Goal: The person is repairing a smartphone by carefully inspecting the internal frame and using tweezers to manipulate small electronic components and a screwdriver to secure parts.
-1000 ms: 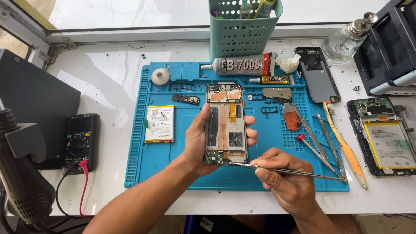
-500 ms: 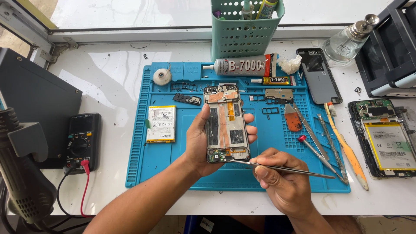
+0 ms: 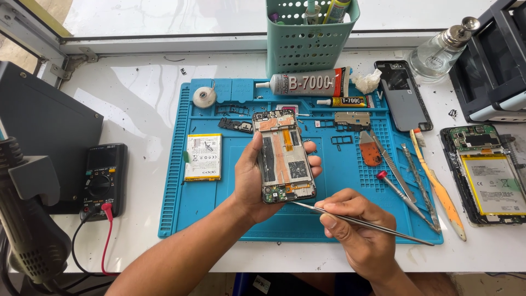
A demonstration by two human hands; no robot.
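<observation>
Little is changing since a second ago: the left hand (image 3: pixel 253 183) is still gripping the opened phone (image 3: pixel 284 155) above the blue mat (image 3: pixel 339 219), while the right hand (image 3: pixel 356 233) is pinching tweezers (image 3: pixel 361 223), tips touching the phone's lower edge.

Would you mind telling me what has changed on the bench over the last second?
Very little. The right hand drew its tweezers slightly leftward, so the tip now sits at the bottom edge of the opened phone. The left hand keeps the same grip on the phone. The blue mat and loose battery stayed put.
</observation>
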